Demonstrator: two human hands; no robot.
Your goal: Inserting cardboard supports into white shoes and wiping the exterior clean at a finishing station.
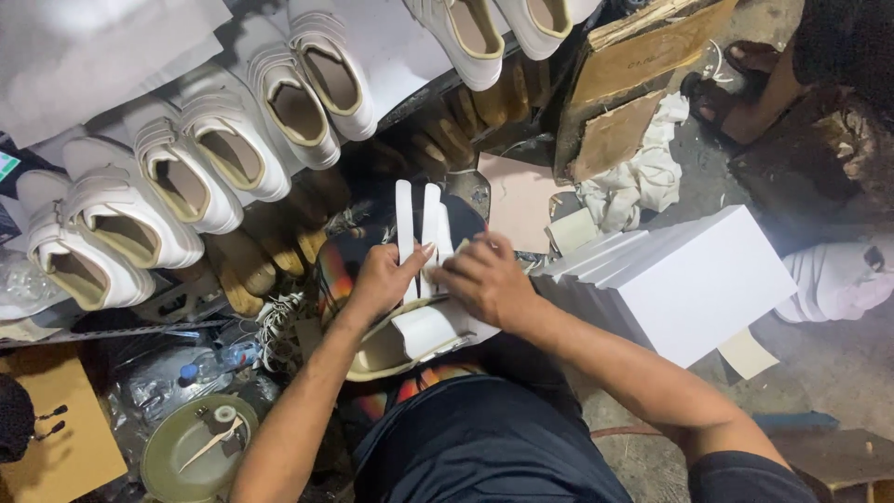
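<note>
At the bottom centre of the frame, a white shoe [419,335] is being held over the lap, between dark shorts [484,447] and the cluttered floor. The left hand [382,279] is being closed around the shoe's left side, its thumb pressed against two white straps [417,224] that are standing upright from the shoe. The right hand [489,279] is being curled over the shoe's right side, its fingertips touching the straps just beside the left thumb.

At the lower left, a round green tin [191,447] with a small brush lying across it is being kept on the floor, beside a clear plastic bottle [219,359] and a sheet of brown cardboard [65,428].

To the right of the hands, a stack of white boxes [689,279] is being leaned at an angle.

Further up, in the upper left of the frame, a row of finished white shoes [214,140] is being displayed side by side on a shelf [121,37] lined with white paper. At the upper right, wooden boards [633,65] and a crumpled white cloth [643,177] are being left on the ground, and another person's sandalled foot [736,93] is being rested near them.
</note>
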